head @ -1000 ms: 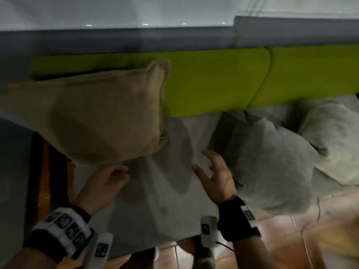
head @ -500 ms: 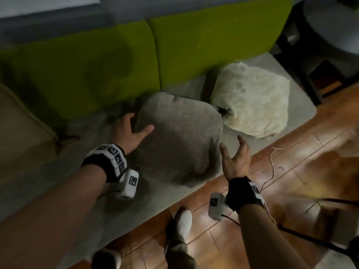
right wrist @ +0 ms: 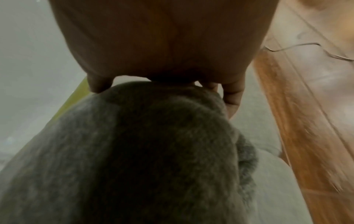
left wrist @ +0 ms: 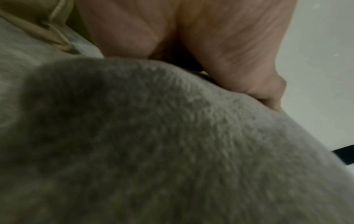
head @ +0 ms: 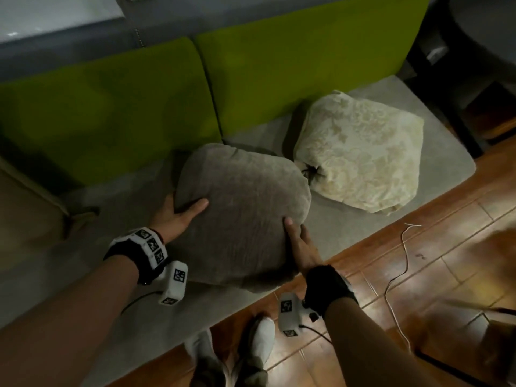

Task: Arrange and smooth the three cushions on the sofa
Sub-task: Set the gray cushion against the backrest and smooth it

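A grey plush cushion (head: 243,216) lies flat in the middle of the sofa seat (head: 435,141). My left hand (head: 183,216) grips its left edge, thumb on top and fingers hidden beneath. My right hand (head: 298,241) grips its front right edge, thumb on top. In the wrist views, the left hand (left wrist: 210,45) and right hand (right wrist: 162,45) clasp the grey cushion (left wrist: 172,151) (right wrist: 143,151). A cream patterned cushion (head: 360,155) lies flat to the right, touching the grey one. A tan cushion (head: 25,208) leans at the far left.
Green back cushions (head: 111,107) run behind the seat. The wooden floor (head: 418,275) lies in front, with a thin white cable (head: 402,247) on it. My feet (head: 251,353) stand at the sofa's front edge. Dark furniture (head: 474,65) stands beyond the sofa's right end.
My view swung right from the tan cushion to the grey one. The left hand took the grey cushion's left edge. The right hand then closed on its front right edge.
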